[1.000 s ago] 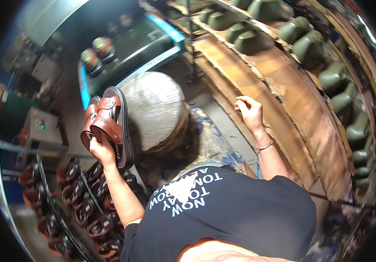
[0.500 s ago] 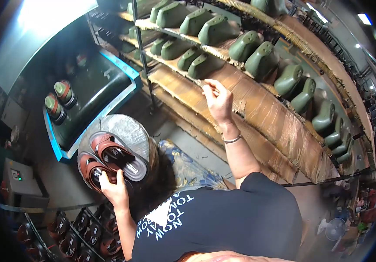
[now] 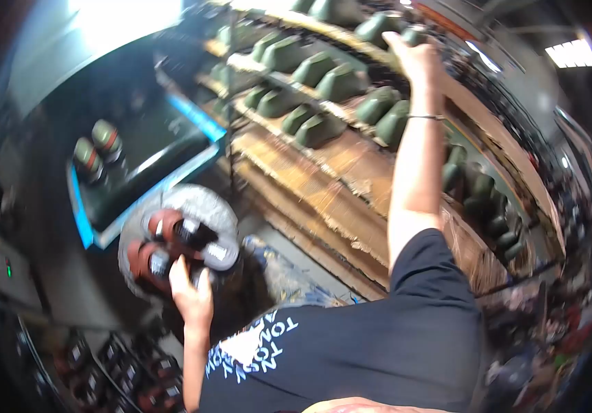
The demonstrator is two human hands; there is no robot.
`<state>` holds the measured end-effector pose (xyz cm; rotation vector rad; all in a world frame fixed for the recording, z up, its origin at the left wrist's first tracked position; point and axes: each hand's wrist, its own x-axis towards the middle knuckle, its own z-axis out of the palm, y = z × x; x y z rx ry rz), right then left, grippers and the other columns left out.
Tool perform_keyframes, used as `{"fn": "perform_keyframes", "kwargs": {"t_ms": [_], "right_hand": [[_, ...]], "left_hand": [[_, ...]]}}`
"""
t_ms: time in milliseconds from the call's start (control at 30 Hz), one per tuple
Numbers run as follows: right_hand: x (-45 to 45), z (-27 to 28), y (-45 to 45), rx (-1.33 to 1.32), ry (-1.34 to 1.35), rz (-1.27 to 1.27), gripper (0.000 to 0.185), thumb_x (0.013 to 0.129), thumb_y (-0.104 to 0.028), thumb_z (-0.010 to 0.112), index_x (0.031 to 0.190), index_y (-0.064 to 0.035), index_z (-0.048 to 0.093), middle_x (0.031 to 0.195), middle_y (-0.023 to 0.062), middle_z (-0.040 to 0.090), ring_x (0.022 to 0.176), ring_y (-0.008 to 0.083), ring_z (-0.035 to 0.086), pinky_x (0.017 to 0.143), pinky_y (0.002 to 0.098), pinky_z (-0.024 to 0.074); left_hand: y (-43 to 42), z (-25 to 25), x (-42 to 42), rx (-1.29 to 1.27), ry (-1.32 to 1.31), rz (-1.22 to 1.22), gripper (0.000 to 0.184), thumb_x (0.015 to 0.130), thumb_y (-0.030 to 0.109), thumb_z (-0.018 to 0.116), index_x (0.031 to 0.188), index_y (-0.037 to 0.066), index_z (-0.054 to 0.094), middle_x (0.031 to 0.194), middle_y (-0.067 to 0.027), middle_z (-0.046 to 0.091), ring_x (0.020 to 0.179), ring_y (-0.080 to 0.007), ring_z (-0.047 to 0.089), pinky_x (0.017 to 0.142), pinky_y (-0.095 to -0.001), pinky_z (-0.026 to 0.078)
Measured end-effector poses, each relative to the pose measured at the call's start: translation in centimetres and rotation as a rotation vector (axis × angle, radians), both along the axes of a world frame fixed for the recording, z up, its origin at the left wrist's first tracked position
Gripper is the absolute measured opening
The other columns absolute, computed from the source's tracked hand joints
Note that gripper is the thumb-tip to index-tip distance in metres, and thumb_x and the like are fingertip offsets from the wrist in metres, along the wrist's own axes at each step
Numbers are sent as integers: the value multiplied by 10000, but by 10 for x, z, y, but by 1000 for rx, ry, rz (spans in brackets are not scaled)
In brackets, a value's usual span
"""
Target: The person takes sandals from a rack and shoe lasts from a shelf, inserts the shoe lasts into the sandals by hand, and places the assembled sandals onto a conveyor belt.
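A pair of brown strap sandals (image 3: 222, 255) lies on the round grey stool top (image 3: 206, 199) at the lower left. My left hand (image 3: 191, 292) is closed on the heel end of the nearer sandal; blur hides part of the grip. My right hand (image 3: 416, 62), with a bracelet at the wrist, is stretched up to the top shelf at the upper right. Its thumb and fingers are apart beside a green shoe last (image 3: 376, 27), with nothing visible between them.
Rows of green lasts (image 3: 341, 82) stand on tilted shelves with worn brown boards (image 3: 296, 172). Two lasts with straps (image 3: 107, 136) sit on a dark surface with a blue edge (image 3: 82, 217). More sandals (image 3: 127, 368) hang on a rack at the lower left.
The sandals came down onto the stool top, my left hand staying with them. My right hand has risen from beside the lower boards to the top shelf, and its fingers have spread.
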<state>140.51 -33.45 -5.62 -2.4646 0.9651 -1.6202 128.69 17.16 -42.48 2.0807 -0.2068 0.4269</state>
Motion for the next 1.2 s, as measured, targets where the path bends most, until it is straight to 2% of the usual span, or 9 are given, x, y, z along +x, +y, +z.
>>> {"fn": "perform_keyframes", "kwargs": {"t_ms": [100,200,300,500,567,700,867,1033,1200], "right_hand": [[-9,17,-6,187,76,348,448,749,-474,823,931,-66,790,946,113,778,891,227,727,886,412,534],[-27,32,-77,755,-321,628,464,801,-350,799,1172,-85,717,1187,125,687,1104,221,641,860,423,559],[-105,25,-91,940,-488,1169,588,933,-252,599,1414,69,488,1373,247,573,1283,453,545,917,501,566],[-179,-80,27,1062,-194,2046,749,911,-274,636,1495,98,350,1482,295,456,1345,538,460,1015,541,540],[-190,-133,67,1225,-502,1504,733,903,-272,637,1493,71,372,1456,275,488,1265,486,556,883,487,595],[-180,-244,113,1476,-27,1316,661,884,-277,617,1419,83,471,1297,223,620,1003,330,701,737,419,620],[-141,-259,206,1107,433,1501,726,814,-261,745,1418,67,511,1308,160,636,1193,222,608,1076,340,444],[-60,-330,224,175,779,1441,1036,796,-481,841,1535,51,347,1524,291,438,1442,375,423,1190,439,339],[-31,-336,275,350,850,1494,1139,741,-560,855,1564,10,312,1443,305,523,1394,437,463,1182,478,346]], "left_hand": [[-1,12,-4,77,31,-62,555,886,202,731,1355,-47,571,1407,-297,545,1297,-438,542,1118,-464,424],[17,25,-12,-129,23,-133,369,879,128,734,1194,-53,672,1197,-254,679,1114,-366,674,999,-404,516],[47,49,-1,-349,-159,-17,161,900,-32,676,1053,-67,714,949,-141,754,847,-168,726,784,-279,563],[109,44,107,-254,-240,175,207,945,55,639,1119,-20,722,1019,-143,765,915,-193,737,834,-308,570],[118,35,141,-18,-46,203,340,898,130,653,1207,-4,698,1178,-193,728,1105,-296,709,993,-370,536],[122,-13,200,324,66,134,451,865,164,584,1262,-35,663,1269,-237,678,1231,-347,634,1085,-403,473],[107,-4,198,497,326,22,474,843,158,563,1276,-4,666,1291,-232,667,1221,-359,627,1067,-415,469],[105,-20,210,450,339,-78,447,850,146,574,1266,19,682,1279,-212,681,1231,-343,626,1077,-404,465],[109,-15,210,409,263,-103,438,902,170,573,1309,36,659,1316,-180,671,1246,-342,616,1092,-404,457]]}}
